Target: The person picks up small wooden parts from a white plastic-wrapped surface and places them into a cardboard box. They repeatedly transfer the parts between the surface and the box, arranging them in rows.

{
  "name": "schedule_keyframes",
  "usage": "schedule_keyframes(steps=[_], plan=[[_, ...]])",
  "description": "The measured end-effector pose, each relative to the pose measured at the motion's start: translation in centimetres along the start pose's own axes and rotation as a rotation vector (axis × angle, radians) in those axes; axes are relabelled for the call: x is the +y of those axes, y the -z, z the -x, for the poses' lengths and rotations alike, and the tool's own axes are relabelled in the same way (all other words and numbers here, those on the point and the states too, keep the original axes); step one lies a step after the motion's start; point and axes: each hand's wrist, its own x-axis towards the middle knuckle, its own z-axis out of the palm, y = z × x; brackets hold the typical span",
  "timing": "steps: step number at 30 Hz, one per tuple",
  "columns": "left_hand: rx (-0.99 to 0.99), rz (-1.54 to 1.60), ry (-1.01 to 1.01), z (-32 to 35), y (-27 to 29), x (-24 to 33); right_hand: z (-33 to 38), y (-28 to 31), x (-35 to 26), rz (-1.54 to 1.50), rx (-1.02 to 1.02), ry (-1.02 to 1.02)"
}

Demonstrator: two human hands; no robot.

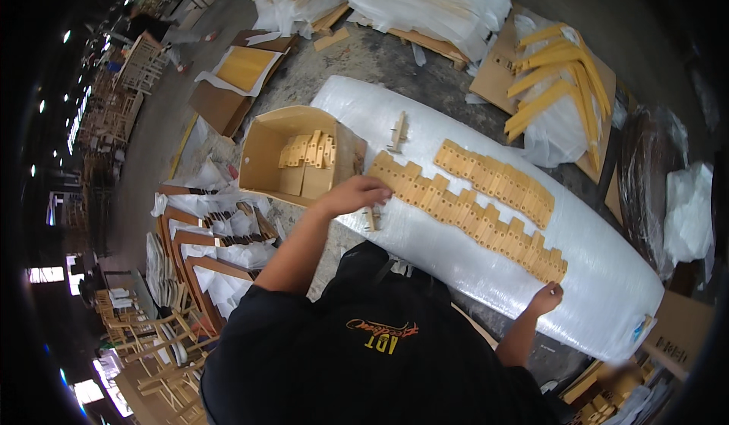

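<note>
Two stepped rows of small wooden blocks with drilled holes lie on a long board wrapped in clear plastic (607,288). The longer, nearer row (471,216) runs between my hands; the shorter row (497,182) is beyond it. My left hand (357,195) is closed at the near row's left end, fingertips beside the blocks. What it pinches, if anything, is too small to make out. Just off that row's right end, my right hand (545,299) is closed, its grip hidden. Two small wooden pieces with metal bolts, one far (398,132) and one near (370,218), lie toward the board's left end.
An open cardboard box (262,152) holding similar blocks stands left of the board. Wrapped stacks (425,7) are behind it, and angled wooden parts (562,76) lie far right. Brown frames with white wrapping (216,250) stand on the left. Another person (163,30) is far off.
</note>
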Motion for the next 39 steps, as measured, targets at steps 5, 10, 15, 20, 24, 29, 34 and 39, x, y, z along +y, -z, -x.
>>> schedule_keyframes(steps=[5,10,15,20,24,29,34,39], plan=[[0.254,0.352,0.163,8.3,15.0,-3.9,9.8,-3.4,-10.7,-0.573,-0.395,-0.027],[1.126,-0.362,0.193,10.0,30.3,-15.6,20.5,-4.4,-29.4,-0.769,-0.868,0.145],[0.875,-0.349,0.219,8.2,37.9,-23.3,32.1,-6.0,-45.6,-0.603,-0.888,0.482],[0.247,-0.093,0.389,5.5,37.0,-24.9,38.8,-12.4,-48.7,0.065,-0.922,0.439],[0.359,-0.135,0.106,5.9,36.1,-29.5,40.1,-12.6,-49.1,0.073,-0.658,0.45],[0.27,0.003,0.299,6.0,35.8,-26.6,42.3,-11.2,-52.2,-0.283,-0.581,0.395],[0.261,0.037,0.279,7.1,35.9,-25.0,44.6,-18.8,-50.4,0.405,-1.08,0.174],[0.309,-0.004,0.1,9.1,34.9,-25.0,47.9,-24.1,-48.3,0.674,-0.894,0.064]])
